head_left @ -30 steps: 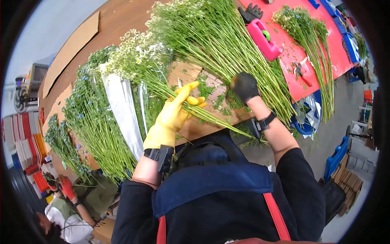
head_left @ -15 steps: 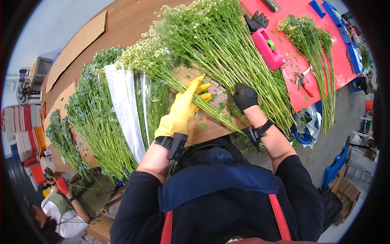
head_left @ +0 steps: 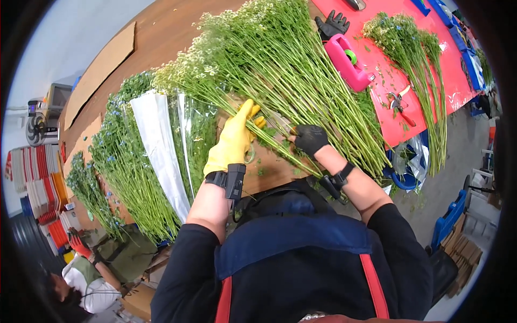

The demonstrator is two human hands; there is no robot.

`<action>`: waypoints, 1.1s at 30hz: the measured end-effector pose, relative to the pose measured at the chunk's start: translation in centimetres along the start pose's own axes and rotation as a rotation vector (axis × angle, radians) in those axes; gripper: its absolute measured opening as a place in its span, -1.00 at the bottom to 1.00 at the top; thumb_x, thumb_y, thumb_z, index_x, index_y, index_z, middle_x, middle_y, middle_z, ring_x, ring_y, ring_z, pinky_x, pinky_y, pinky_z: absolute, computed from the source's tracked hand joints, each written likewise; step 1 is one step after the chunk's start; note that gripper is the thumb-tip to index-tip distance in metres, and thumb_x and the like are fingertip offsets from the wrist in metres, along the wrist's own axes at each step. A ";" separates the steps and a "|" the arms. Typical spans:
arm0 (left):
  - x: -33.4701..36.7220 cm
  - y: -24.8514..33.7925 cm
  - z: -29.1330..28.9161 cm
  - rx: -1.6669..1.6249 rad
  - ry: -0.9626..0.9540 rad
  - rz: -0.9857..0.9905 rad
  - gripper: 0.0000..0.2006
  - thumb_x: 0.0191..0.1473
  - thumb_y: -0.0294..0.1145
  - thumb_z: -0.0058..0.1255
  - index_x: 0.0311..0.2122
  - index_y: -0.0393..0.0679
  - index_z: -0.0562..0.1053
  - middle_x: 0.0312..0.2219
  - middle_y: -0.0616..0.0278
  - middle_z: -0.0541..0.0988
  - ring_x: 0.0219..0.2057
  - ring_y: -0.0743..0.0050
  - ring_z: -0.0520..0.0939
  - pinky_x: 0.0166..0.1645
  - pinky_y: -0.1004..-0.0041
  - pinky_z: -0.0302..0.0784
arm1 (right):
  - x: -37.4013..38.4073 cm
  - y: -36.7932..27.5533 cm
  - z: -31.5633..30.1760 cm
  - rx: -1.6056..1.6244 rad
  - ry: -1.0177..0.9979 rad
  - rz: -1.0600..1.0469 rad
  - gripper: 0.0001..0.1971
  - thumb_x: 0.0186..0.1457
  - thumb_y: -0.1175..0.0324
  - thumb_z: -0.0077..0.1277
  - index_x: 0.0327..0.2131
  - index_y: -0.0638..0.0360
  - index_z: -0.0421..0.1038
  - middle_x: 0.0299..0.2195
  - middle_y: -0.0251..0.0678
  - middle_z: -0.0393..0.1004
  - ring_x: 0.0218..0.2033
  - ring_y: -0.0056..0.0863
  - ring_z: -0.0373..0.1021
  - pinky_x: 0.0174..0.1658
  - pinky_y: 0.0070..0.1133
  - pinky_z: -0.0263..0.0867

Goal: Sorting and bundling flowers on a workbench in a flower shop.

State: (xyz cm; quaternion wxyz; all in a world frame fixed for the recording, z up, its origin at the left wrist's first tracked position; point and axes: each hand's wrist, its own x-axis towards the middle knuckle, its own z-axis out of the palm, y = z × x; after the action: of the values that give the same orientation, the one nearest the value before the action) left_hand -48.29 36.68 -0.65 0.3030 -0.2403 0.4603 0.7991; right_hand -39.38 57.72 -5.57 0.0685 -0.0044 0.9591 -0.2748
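My left hand [head_left: 234, 141], in a yellow glove, closes around a few long green stems with small white flowers [head_left: 215, 86] lying across the brown table [head_left: 167, 32]. My right hand [head_left: 309, 139], in a black glove, grips the lower ends of the same stems near the table's front edge. A large pile of the same white-flowered stems [head_left: 285, 64] lies just beyond both hands.
Wrapped bunches in clear and white sleeves [head_left: 159, 145] lie at my left, with blue-flowered bunches [head_left: 121, 161] beyond. A pink tape dispenser [head_left: 347, 62], a black glove [head_left: 331, 24], cutters [head_left: 398, 102] and another bunch [head_left: 414, 59] lie on a red mat. A person [head_left: 86, 274] crouches lower left.
My left hand has slid further up the stems toward the flower heads, and my right hand has shifted slightly left along the stem ends. The view has tilted a little.
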 end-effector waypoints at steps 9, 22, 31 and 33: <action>-1.4 1.2 0.3 -0.084 -0.139 0.111 -0.47 0.11 0.05 0.00 0.05 -0.11 0.36 -0.06 0.25 0.49 -0.22 0.53 0.50 -0.15 0.51 0.43 | -3.0 -1.3 -3.2 0.704 -0.089 -0.025 -0.61 -0.03 0.04 0.12 -0.49 0.25 0.46 -0.59 -0.07 0.40 -0.57 -0.22 0.37 -0.44 -0.41 0.28; -8.4 4.7 2.5 0.094 -0.090 0.215 -0.48 0.15 -0.10 -0.04 0.17 -0.09 0.28 -0.07 0.18 0.48 -0.56 0.80 0.33 -0.35 0.62 0.30 | -0.2 1.1 -4.8 -0.023 -0.005 0.080 -0.60 -0.02 0.04 0.12 -0.27 0.19 0.50 -0.36 -0.10 0.52 -0.32 -0.18 0.47 -0.25 -0.38 0.35; -6.7 3.5 -2.2 0.083 -0.055 0.158 -0.52 0.15 -0.14 -0.04 0.14 -0.08 0.32 -0.03 0.23 0.49 -0.50 0.73 0.37 -0.29 0.58 0.38 | 1.0 0.3 -4.8 0.195 0.058 0.019 -0.68 -0.11 0.15 0.14 -0.42 0.25 0.44 -0.54 -0.12 0.47 -0.50 -0.22 0.40 -0.36 -0.44 0.32; -6.2 2.9 -2.7 0.040 -0.097 0.172 -0.52 0.15 -0.12 -0.05 0.14 -0.08 0.32 -0.02 0.23 0.48 -0.48 0.71 0.39 -0.28 0.58 0.38 | -0.2 -2.2 -9.2 0.360 -0.074 0.013 -0.70 -0.09 0.20 0.16 -0.42 0.27 0.43 -0.61 -0.24 0.40 -0.56 -0.44 0.36 -0.43 -0.51 0.27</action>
State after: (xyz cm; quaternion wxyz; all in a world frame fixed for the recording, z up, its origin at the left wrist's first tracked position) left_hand -45.68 31.49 3.93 0.2598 -0.1545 0.4799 0.8236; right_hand -40.44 60.74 3.38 0.1050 0.0041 0.8913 -0.4411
